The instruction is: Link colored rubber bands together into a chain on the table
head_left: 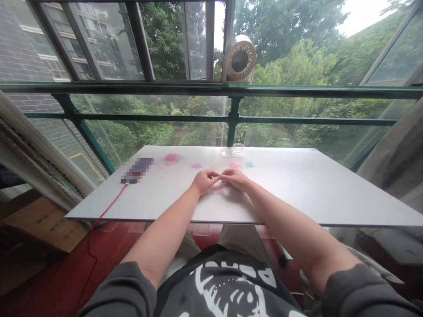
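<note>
My left hand point(204, 181) and my right hand point(236, 178) meet over the middle of the white table point(297, 185), fingertips pinched together. Whatever sits between the fingertips is too small to make out. Just below them, a thin pink loop or strand point(217, 189) shows near the tabletop; whether the fingers hold it is unclear. Beyond the hands lie small heaps of coloured bits: purple-pink point(196, 166), pale yellow point(214, 167), bright pink point(235, 165) and teal point(249, 164). A larger pink heap point(171, 159) lies farther left.
Clear round containers point(238, 149) stand at the table's far edge. On the left lies a blurred-out dark device point(138, 170) with a red cable point(110, 205) running off the edge. A round white fan-like object point(240, 59) stands by the window behind a green railing point(165, 118).
</note>
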Motion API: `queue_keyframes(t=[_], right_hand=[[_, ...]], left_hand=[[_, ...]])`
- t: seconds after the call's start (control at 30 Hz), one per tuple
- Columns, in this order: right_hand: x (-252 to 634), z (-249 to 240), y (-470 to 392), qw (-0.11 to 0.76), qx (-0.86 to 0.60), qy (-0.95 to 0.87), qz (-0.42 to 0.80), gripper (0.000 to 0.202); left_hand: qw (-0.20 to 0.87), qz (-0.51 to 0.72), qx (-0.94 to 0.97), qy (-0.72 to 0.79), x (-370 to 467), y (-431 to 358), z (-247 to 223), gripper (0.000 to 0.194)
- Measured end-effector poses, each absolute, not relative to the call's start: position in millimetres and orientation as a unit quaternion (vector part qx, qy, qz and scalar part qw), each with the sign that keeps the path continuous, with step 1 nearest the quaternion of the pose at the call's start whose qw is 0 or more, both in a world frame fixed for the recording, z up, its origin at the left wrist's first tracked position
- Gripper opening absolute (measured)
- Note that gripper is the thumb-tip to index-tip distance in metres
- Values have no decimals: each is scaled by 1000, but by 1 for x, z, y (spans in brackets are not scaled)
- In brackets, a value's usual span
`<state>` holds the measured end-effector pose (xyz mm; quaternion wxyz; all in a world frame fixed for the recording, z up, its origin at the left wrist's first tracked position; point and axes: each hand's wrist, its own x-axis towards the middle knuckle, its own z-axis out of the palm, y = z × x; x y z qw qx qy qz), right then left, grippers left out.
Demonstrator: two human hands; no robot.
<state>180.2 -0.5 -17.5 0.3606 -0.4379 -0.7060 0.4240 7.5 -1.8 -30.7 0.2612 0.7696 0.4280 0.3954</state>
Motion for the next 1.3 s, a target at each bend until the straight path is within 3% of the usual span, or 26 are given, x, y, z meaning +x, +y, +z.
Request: queue_keyframes(t=[0.17, 0.63, 1.3], right_hand=[[179, -13, -1, 353, -436, -679, 473, 23], [174, -29, -10, 398, -459, -730, 314, 14], [175, -28, -15, 409, -456, -735, 291, 16]], left_hand=[[261, 397, 768, 429, 7, -1, -30, 27], [244, 396, 769, 438, 7, 4, -38, 27], [236, 361, 782, 450, 8, 2, -39, 29]])
